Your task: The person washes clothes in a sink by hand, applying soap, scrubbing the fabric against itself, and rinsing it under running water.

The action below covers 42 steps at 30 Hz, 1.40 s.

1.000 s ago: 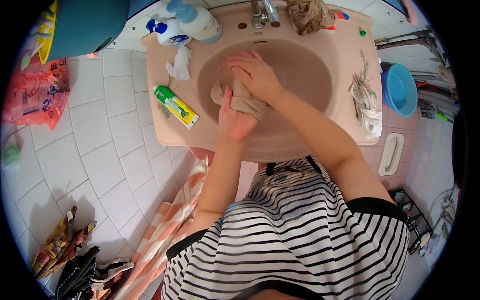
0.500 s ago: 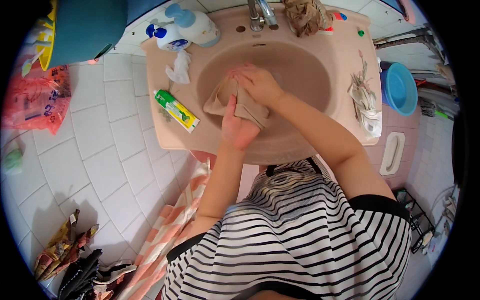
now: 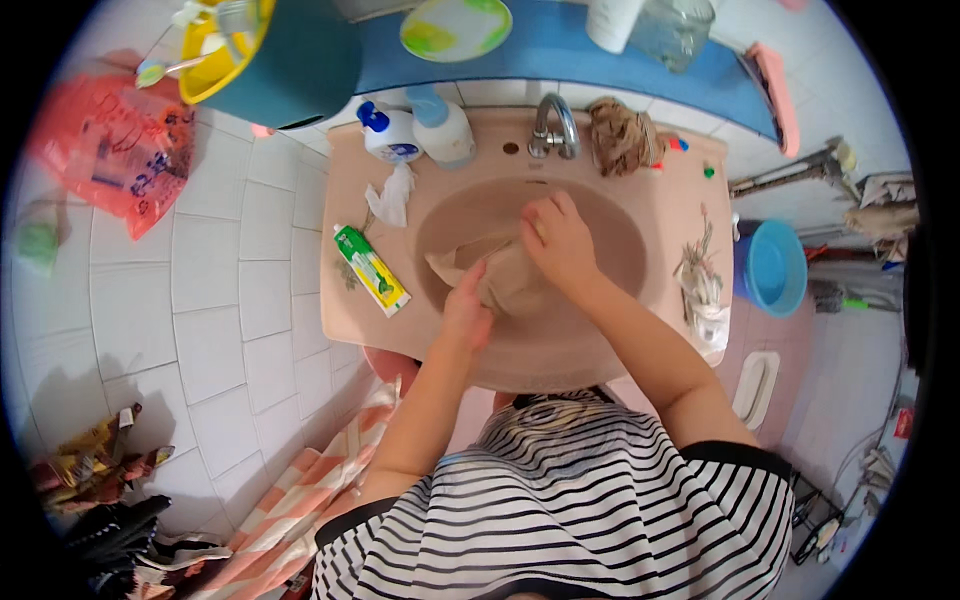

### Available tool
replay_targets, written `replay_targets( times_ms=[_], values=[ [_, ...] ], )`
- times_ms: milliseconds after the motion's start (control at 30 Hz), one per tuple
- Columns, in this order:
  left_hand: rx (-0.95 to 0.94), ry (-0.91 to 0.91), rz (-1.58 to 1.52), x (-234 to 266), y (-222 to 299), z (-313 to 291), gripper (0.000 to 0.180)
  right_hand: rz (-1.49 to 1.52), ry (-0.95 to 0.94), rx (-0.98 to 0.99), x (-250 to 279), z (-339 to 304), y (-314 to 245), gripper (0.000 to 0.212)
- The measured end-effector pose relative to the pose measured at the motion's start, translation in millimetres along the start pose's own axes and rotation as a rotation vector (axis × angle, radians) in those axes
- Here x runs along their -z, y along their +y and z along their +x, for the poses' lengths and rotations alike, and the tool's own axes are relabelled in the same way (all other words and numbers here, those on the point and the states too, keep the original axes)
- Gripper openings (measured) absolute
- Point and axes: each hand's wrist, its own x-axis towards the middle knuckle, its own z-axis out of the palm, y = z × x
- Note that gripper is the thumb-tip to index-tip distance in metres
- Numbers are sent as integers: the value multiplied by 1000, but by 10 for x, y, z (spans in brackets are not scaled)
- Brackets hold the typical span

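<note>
A thin beige cloth (image 3: pixel 512 283) lies loosely spread in the pink washbasin (image 3: pixel 625 225). My left hand (image 3: pixel 468 312) grips its near left part, thumb on top. Beside the cloth's far right edge, my right hand (image 3: pixel 558 243) is curled closed over the basin. Whether a bit of cloth is pinched in it cannot be seen. Behind the basin stands a chrome faucet (image 3: pixel 553 125); no stream of water is visible under it.
Left on the counter are a toothpaste tube (image 3: pixel 372 270), a white crumpled tissue (image 3: pixel 393 194) and two pump bottles (image 3: pixel 443 130). A crumpled brown cloth (image 3: pixel 622 138) sits right of the faucet. Above runs a blue shelf (image 3: pixel 555 60); a blue basin (image 3: pixel 777 268) stands at right.
My right hand has moved away from my left, and its fingers have curled in. The cloth hangs looser and lower in the basin. The view has tilted up, bringing in the shelf.
</note>
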Motion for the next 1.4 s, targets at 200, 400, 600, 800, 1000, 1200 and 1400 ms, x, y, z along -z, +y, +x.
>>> replay_targets(
  times_ms=[200, 400, 600, 800, 1000, 1200, 1400],
  values=[
    [-243, 240, 884, 250, 55, -21, 37, 47, -51, 391, 405, 713, -1067, 15],
    [-438, 41, 929, 145, -9, -43, 25, -386, 166, 564, 411, 2024, -1429, 22],
    [-418, -19, 950, 436, 106, -158, 17, -11, -78, 614, 329, 1112, -1297, 32],
    [-337, -392, 1029, 359, 130, -32, 21, 230, -763, 28, -19, 371, 265, 77],
    [-106, 88, 1004, 191, 186, 197, 17, 222, -709, -492, -151, 448, 626, 68],
    [246, 236, 114, 202, -107, 386, 66, -55, -364, -68, -218, 100, 556, 52],
    [122, -640, -494, 428, -409, 708, 49, -70, -478, 529, -281, -592, 248, 15]
  ],
)
